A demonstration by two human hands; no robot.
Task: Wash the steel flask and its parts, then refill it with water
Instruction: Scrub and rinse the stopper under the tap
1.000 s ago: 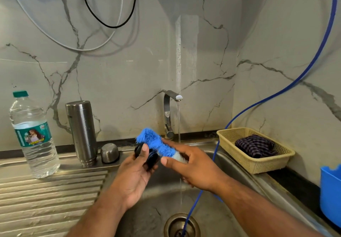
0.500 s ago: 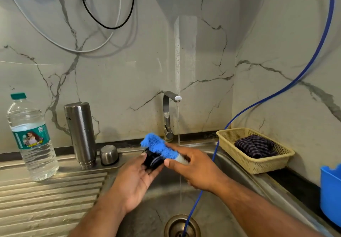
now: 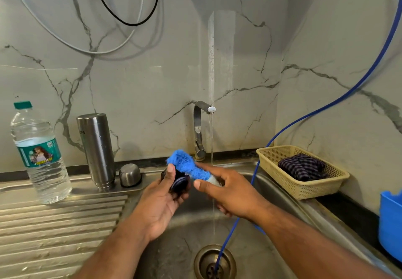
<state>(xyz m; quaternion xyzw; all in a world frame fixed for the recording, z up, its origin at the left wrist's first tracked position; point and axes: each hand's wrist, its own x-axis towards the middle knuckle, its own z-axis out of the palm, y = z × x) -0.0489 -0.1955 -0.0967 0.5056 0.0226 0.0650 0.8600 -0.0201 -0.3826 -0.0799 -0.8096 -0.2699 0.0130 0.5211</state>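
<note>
The steel flask body (image 3: 96, 150) stands upside down on the sink ledge at the left, with its steel cap (image 3: 130, 174) beside it. Over the sink basin (image 3: 274, 194), my left hand (image 3: 162, 200) grips the flask's black stopper (image 3: 179, 184). My right hand (image 3: 232, 191) holds a blue brush (image 3: 185, 164) by its white handle, and the blue bristles lie against the stopper's top. The tap (image 3: 200, 126) behind runs a thin stream of water that falls past my right hand.
A plastic water bottle (image 3: 40, 154) stands on the ribbed drainboard (image 3: 54, 231) at the left. A blue hose (image 3: 339, 98) runs down into the drain (image 3: 214, 261). A yellow basket (image 3: 304, 189) with a checked cloth sits at the right, beside a blue tub (image 3: 391, 224).
The brush has slid slightly across the stopper, and my left hand has turned the stopper a little so its ringed face shows. Flask, cap and bottle have not moved.
</note>
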